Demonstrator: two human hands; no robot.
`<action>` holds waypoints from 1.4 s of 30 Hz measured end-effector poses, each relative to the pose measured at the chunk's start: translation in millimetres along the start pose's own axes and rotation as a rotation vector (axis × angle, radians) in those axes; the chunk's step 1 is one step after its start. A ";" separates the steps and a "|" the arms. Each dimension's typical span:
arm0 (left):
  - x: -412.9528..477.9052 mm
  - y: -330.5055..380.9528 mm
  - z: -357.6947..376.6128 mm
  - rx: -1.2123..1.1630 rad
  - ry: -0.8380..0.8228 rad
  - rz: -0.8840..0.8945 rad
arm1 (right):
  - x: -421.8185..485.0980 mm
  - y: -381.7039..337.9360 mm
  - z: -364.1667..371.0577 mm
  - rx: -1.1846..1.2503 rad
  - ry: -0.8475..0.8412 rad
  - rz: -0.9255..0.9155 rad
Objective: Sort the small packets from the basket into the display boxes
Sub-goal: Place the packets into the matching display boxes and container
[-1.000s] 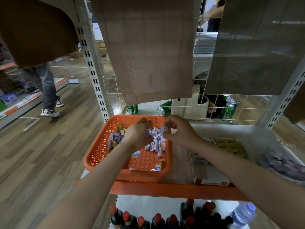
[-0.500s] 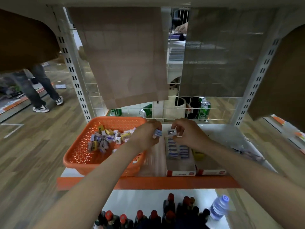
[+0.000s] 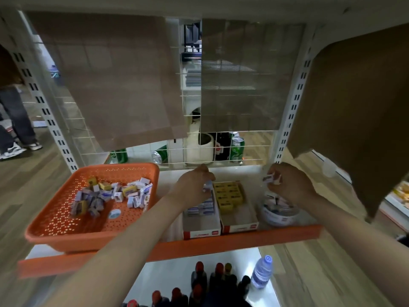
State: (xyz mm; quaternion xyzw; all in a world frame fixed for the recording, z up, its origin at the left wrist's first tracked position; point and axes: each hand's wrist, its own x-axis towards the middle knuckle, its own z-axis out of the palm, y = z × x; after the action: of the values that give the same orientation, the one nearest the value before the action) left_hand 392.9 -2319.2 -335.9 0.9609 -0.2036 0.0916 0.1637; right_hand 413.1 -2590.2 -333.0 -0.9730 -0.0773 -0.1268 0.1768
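1. since each hand reaches toward a different container, the packets seem to be split by kind: the left hand (image 3: pixel 192 185) has its fingers curled round a small blue-and-white packet (image 3: pixel 208 187), and the right hand (image 3: pixel 292 188) pinches a couple of white packets (image 3: pixel 270 177) at its fingertips.
2. the left hand hangs just above the rows of like packets (image 3: pixel 202 208) in the left display box (image 3: pixel 200 233), which i take to be matching print to print before setting down.
3. directly beneath the right hand sits a round clear tub (image 3: pixel 278 218) with a jumble of small packets inside; how full it is i cannot tell.
4. between the two hands lies the right display box (image 3: pixel 240 227), its far end packed with yellow packets (image 3: pixel 229 192) and its near end bare.
5. well off to the left of the left hand, the orange basket (image 3: pixel 55 235) holds a loose heap of mixed packets (image 3: pixel 110 193), blue-white, white and yellow, so much sorting appears left.
6. all the containers stand on the shelf (image 3: pixel 221 243), close to its orange front lip.
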 end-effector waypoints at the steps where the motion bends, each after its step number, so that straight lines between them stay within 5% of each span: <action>1: 2.8 3.0 2.6 -0.010 -0.016 0.017 | -1.9 10.5 -3.8 -0.064 -0.019 0.046; 9: 15.0 22.3 14.6 -0.019 -0.070 0.052 | -13.5 33.1 -4.4 -0.234 -0.197 0.126; 16: 18.2 24.2 23.8 -0.032 -0.050 0.077 | -7.9 -16.8 13.6 0.178 -0.146 -0.148; 29: 16.8 24.8 29.9 -0.308 0.044 0.035 | 4.2 -53.6 36.2 0.241 -0.141 -0.278; 34: 14.4 21.0 27.5 -0.093 0.069 0.098 | 4.1 -39.9 27.1 0.146 -0.074 -0.276; 42: 4.2 -3.0 23.4 0.261 -0.045 0.055 | -0.8 27.7 -3.1 -0.066 -0.029 -0.016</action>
State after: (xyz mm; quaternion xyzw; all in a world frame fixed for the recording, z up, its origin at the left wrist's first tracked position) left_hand 400.5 -2326.4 -357.5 0.9699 -0.2197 0.1002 0.0302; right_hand 417.0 -2617.1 -339.4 -0.9794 -0.0837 -0.1164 0.1424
